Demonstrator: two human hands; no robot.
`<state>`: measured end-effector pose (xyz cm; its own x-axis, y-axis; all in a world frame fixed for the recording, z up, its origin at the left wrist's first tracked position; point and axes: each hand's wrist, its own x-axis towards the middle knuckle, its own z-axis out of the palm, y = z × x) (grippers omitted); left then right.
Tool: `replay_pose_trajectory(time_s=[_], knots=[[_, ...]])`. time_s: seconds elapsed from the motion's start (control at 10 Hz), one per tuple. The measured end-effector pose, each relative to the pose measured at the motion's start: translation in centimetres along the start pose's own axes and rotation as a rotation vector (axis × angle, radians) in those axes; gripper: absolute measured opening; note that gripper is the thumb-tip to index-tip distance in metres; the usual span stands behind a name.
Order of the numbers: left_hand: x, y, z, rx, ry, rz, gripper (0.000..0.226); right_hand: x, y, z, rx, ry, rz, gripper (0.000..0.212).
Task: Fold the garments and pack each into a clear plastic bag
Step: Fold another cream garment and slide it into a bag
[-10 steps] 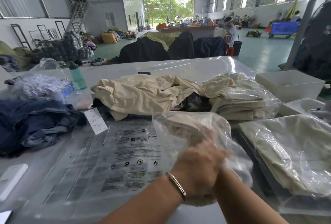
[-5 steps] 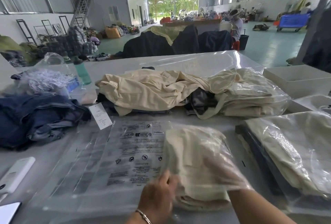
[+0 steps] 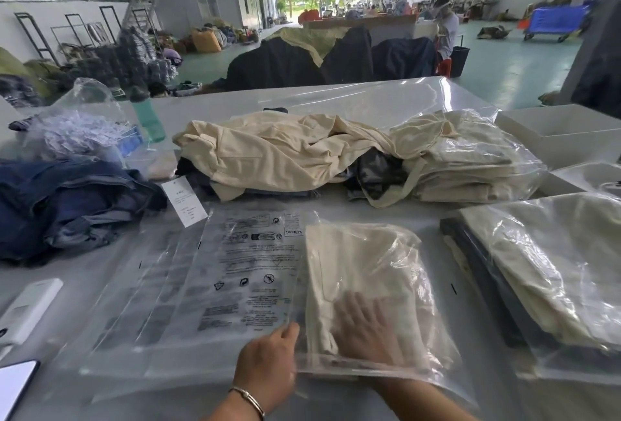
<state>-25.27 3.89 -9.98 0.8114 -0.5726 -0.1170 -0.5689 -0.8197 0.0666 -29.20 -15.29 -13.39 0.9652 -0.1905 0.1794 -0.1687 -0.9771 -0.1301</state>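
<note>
The right hand [image 3: 366, 330] lies flat inside the bag [image 3: 376, 293], blurred through plastic, on the garment [image 3: 356, 262]; the left hand [image 3: 268, 363] pinches the bag's edge, fingertips hidden.

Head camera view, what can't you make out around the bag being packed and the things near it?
- Right hand: inside the clear plastic bag on the cream garment; the film blurs its fingers.
- Bag's open end: left hand covers it.
- Warning print on the empty bags: too small and upside down.
- Phone: cut by the left edge.
- Paper tag: text too small.
</note>
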Motion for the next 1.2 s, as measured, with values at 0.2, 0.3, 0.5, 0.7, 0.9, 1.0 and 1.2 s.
replay_pose_trajectory(time_s=[0.2, 0.3, 0.5, 0.7, 0.9, 1.0, 1.2], knots=[[-1.0, -1.8, 2.0, -0.072, -0.039, -0.065, 0.065, -3.4, 1.9, -0.6, 0.167, -0.203, 0.367, 0.072], [-1.2, -1.7, 2.9, -0.107, -0.007, -0.087, 0.065, -5.0, 3.4, -0.9, 0.316, -0.107, 0.601, 0.072], [-1.6, -1.5, 3.4, -0.306, 0.014, -0.064, 0.073, -8.5, 3.6, -1.3, 0.326, -0.042, 0.579, 0.078], [-2.5, -4.0, 3.4, -0.665, -0.023, 0.013, 0.086, -13.0, 1.3, -2.6, 0.287, 0.122, 0.394, 0.046], [-3.4, -4.3, 3.4, -1.19, -0.027, -0.181, 0.026, -16.8, 2.2, -3.6, 0.281, 0.46, 0.547, 0.015], [-3.0, -4.2, 3.2, -1.22, 0.023, -0.312, 0.012, -15.9, 1.6, -4.4, 0.238, 0.529, 0.591, 0.027], [-2.9, -5.2, 3.0, -1.257, -0.121, -0.395, 0.015, -12.1, 0.3, -3.9, 0.087, 0.15, 0.26, 0.055]])
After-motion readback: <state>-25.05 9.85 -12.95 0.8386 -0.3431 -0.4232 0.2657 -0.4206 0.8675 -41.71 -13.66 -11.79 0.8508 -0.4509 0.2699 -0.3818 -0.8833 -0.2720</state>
